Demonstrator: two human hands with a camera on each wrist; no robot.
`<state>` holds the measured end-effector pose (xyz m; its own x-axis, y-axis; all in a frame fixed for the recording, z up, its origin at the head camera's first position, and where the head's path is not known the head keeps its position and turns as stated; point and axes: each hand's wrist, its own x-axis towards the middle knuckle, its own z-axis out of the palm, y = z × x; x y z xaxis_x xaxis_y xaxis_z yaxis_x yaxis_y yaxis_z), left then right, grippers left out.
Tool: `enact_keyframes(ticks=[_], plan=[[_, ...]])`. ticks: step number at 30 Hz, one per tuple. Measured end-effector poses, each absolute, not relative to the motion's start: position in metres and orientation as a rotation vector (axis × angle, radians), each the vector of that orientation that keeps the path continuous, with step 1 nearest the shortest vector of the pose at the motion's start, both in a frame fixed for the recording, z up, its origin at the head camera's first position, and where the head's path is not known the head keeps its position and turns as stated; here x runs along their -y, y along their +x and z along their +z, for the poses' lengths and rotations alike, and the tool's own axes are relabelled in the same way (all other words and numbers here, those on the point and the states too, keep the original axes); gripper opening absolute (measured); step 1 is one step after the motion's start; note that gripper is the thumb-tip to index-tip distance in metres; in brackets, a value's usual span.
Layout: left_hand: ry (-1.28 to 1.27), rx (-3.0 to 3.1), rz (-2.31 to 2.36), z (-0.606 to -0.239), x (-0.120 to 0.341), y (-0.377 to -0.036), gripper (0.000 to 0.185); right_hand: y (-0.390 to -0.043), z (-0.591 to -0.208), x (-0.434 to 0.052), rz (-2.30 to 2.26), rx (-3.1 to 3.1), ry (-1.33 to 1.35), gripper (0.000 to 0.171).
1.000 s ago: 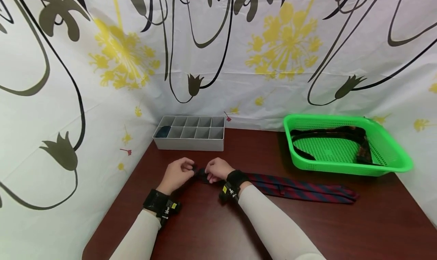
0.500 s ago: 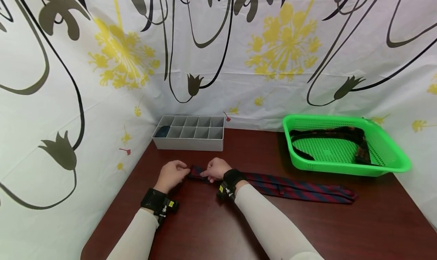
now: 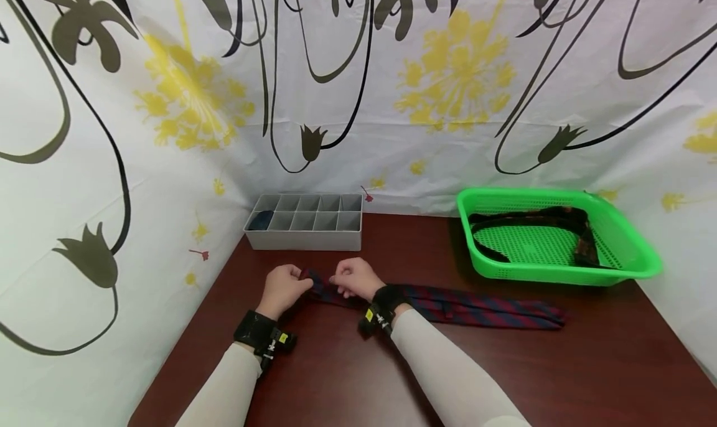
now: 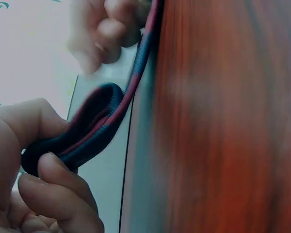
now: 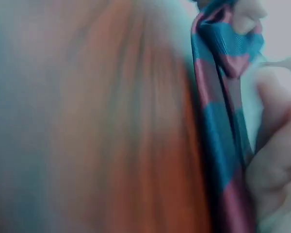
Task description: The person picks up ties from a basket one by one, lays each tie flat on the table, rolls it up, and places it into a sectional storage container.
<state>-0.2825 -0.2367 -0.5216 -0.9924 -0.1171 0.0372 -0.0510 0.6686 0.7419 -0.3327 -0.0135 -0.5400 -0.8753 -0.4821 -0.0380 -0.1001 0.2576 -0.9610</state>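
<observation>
A navy and red striped tie [image 3: 482, 309] lies across the brown table [image 3: 504, 377], its narrow end folded back at the left. My left hand [image 3: 284, 288] pinches the folded loop of the tie [image 4: 87, 131] between thumb and fingers. My right hand [image 3: 354, 279] grips the tie [image 5: 223, 121] just to the right of that fold. Both hands sit close together in front of the grey divided organizer box [image 3: 305, 221].
The grey organizer has several compartments; a dark item [image 3: 261, 220] fills the near left one. A green plastic basket [image 3: 633, 262] at the back right holds dark ties [image 3: 582, 243]. A flowered curtain [image 3: 358, 91] closes off the back and both sides.
Both hands have shifted slightly left and back with the tie's end, and the fold has turned over. The tie's wide end has slid a little to the left.
</observation>
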Motion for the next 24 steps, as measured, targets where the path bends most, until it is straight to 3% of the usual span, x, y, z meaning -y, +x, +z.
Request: enact_keyframes(ticks=[3,7,13,16,21,24], plan=[[0.152,2.775,-1.234,-0.524,0.237,-0.280,0.017,-0.326,-0.550,0.009,-1.901,-2.184,-0.488,0.018],[0.147,2.762,-1.249,-0.526,0.233,-0.281,0.017,-0.321,-0.549,0.003,-1.699,-2.397,-0.603,0.004],[0.075,2.774,-1.355,-0.528,0.235,-0.279,0.035,-0.310,-0.534,0.009,-1.093,-2.695,-0.825,0.039],[0.065,2.787,-1.410,-0.529,0.238,-0.278,0.035,-0.304,-0.526,0.013,-0.829,-2.836,-0.863,0.053],[0.101,2.792,-1.471,-0.527,0.241,-0.277,0.030,-0.298,-0.516,0.014,-0.651,-2.964,-0.813,0.043],[0.128,2.796,-1.509,-0.527,0.242,-0.278,0.031,-0.298,-0.515,0.015,-0.643,-2.968,-0.802,0.049]])
